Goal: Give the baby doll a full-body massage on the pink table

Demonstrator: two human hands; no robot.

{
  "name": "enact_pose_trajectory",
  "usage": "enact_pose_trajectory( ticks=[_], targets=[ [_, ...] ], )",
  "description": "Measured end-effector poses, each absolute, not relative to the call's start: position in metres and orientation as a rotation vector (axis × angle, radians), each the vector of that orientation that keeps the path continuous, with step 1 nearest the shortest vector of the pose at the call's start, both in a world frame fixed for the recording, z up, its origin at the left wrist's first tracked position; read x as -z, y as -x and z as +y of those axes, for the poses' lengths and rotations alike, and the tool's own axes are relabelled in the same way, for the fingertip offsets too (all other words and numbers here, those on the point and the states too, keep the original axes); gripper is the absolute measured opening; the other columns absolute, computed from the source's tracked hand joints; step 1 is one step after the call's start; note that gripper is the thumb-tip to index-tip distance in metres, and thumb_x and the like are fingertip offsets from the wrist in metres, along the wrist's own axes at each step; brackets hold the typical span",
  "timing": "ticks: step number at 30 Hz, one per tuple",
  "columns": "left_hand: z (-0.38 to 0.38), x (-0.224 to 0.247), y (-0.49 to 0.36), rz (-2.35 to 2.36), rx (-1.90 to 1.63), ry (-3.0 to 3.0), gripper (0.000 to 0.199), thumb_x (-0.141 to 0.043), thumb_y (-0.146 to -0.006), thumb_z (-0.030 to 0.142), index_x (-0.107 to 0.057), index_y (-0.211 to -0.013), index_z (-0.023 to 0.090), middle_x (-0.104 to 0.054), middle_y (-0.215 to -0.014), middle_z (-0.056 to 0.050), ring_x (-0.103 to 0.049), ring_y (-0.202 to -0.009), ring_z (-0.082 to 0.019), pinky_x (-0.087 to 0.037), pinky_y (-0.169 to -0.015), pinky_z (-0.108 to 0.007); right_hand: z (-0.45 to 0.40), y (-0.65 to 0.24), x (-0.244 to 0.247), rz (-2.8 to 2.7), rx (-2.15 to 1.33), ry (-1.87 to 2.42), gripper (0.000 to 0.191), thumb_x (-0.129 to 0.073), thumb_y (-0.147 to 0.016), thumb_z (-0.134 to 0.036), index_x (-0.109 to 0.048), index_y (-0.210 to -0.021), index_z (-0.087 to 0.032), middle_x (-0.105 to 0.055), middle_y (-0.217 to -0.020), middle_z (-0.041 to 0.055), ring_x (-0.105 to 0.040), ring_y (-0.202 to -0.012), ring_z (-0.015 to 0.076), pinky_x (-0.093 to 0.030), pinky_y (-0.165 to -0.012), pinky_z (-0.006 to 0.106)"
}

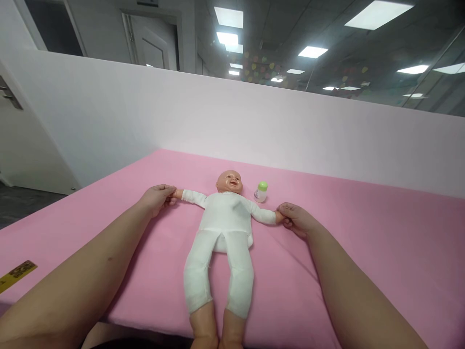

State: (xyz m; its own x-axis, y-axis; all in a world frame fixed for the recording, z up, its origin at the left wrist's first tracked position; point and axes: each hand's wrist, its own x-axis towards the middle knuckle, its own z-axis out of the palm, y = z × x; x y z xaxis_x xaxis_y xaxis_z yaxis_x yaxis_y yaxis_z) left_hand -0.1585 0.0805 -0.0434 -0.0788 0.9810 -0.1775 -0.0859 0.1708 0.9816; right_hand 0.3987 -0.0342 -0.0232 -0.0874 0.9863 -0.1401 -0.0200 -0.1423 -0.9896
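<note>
A baby doll (227, 213) in a white cloth body lies on its back on the pink-covered table (145, 271), its head away from me and its bare feet toward me. My left hand (160, 198) is closed around the doll's hand on the left side. On the other side, my right hand (296, 218) pinches the doll's other hand. Both doll arms are stretched out sideways. The doll's feet are partly cut off by the lower frame edge. Beside its head stands a small baby bottle (260, 193) with a green cap.
A white wall (254, 126) runs along the far side of the table, with glass above it. At the left is a door (29, 131) with a metal handle. A yellow label strip (17, 275) lies near the table's left front edge.
</note>
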Motion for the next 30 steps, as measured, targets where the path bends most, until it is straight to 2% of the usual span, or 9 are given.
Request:
enact_pose_trajectory(
  ticks=[3, 7, 12, 16, 19, 23, 26, 30],
  targets=[
    [0.080, 0.042, 0.156, 1.302, -1.190, -0.961, 0.055, -0.082, -0.073, 0.034, -0.065, -0.118, 0.008, -0.068, -0.099, -0.014, -0.066, -0.069, -0.011, -0.060, -0.070, -0.027, -0.031, -0.396, 0.024, -1.118, -1.326, 1.308, 0.034, -0.080, -0.086, -0.049, -0.070, -0.094, -0.017, -0.052, -0.071, 0.0004, -0.034, -0.057, 0.0103, -0.028, -0.051, 0.024],
    [0.080, 0.042, 0.155, 1.291, -1.196, -0.943, 0.050, -0.077, -0.074, 0.024, -0.064, -0.120, 0.007, -0.068, -0.104, -0.015, -0.068, -0.073, -0.012, -0.063, -0.076, -0.030, -0.029, -0.395, 0.024, -1.034, -1.313, 1.343, 0.029, -0.078, -0.085, -0.042, -0.072, -0.097, -0.016, -0.052, -0.072, 0.0022, -0.035, -0.057, 0.0107, -0.028, -0.048, 0.024],
    [0.078, 0.041, 0.154, 1.230, -1.181, -0.950, 0.056, -0.079, -0.069, 0.015, -0.064, -0.122, 0.008, -0.068, -0.111, -0.015, -0.071, -0.081, -0.013, -0.064, -0.083, -0.030, -0.033, -0.397, 0.021, -1.009, -1.382, 1.277, 0.027, -0.080, -0.087, -0.032, -0.076, -0.108, -0.017, -0.062, -0.087, 0.0074, -0.047, -0.065, 0.0124, -0.041, -0.053, 0.024],
    [0.077, 0.042, 0.156, 1.199, -1.171, -0.982, 0.066, -0.087, -0.063, 0.022, -0.063, -0.122, 0.008, -0.068, -0.110, -0.015, -0.070, -0.082, -0.013, -0.063, -0.083, -0.028, -0.037, -0.403, 0.020, -1.036, -1.469, 1.205, 0.038, -0.088, -0.082, -0.028, -0.074, -0.116, -0.021, -0.066, -0.099, 0.0072, -0.057, -0.079, 0.0155, -0.051, -0.066, 0.026],
    [0.075, 0.041, 0.157, 1.212, -1.145, -1.020, 0.071, -0.090, -0.062, 0.033, -0.062, -0.122, 0.008, -0.068, -0.098, -0.013, -0.068, -0.075, -0.012, -0.061, -0.078, -0.027, -0.038, -0.404, 0.020, -1.086, -1.480, 1.175, 0.042, -0.093, -0.074, -0.026, -0.074, -0.111, -0.021, -0.066, -0.096, 0.0051, -0.057, -0.077, 0.0152, -0.048, -0.065, 0.027],
    [0.075, 0.040, 0.157, 1.278, -1.126, -1.040, 0.066, -0.089, -0.065, 0.042, -0.059, -0.114, 0.010, -0.065, -0.087, -0.010, -0.063, -0.064, -0.011, -0.056, -0.067, -0.025, -0.039, -0.399, 0.017, -1.164, -1.433, 1.206, 0.037, -0.096, -0.069, -0.028, -0.069, -0.093, -0.019, -0.063, -0.083, 0.0023, -0.049, -0.064, 0.0120, -0.038, -0.057, 0.027],
    [0.077, 0.040, 0.156, 1.303, -1.148, -1.018, 0.060, -0.086, -0.070, 0.045, -0.058, -0.109, 0.010, -0.064, -0.087, -0.010, -0.061, -0.062, -0.010, -0.057, -0.066, -0.027, -0.039, -0.394, 0.016, -1.190, -1.401, 1.227, 0.035, -0.094, -0.072, -0.032, -0.064, -0.086, -0.019, -0.060, -0.077, 0.0009, -0.043, -0.060, 0.0104, -0.032, -0.055, 0.026],
    [0.078, 0.040, 0.156, 1.313, -1.160, -0.977, 0.054, -0.081, -0.076, 0.044, -0.060, -0.110, 0.008, -0.064, -0.086, -0.011, -0.062, -0.063, -0.011, -0.060, -0.069, -0.030, -0.035, -0.391, 0.020, -1.157, -1.353, 1.266, 0.038, -0.088, -0.081, -0.046, -0.062, -0.085, -0.019, -0.052, -0.069, -0.0019, -0.036, -0.056, 0.0093, -0.027, -0.052, 0.025]
  ],
)
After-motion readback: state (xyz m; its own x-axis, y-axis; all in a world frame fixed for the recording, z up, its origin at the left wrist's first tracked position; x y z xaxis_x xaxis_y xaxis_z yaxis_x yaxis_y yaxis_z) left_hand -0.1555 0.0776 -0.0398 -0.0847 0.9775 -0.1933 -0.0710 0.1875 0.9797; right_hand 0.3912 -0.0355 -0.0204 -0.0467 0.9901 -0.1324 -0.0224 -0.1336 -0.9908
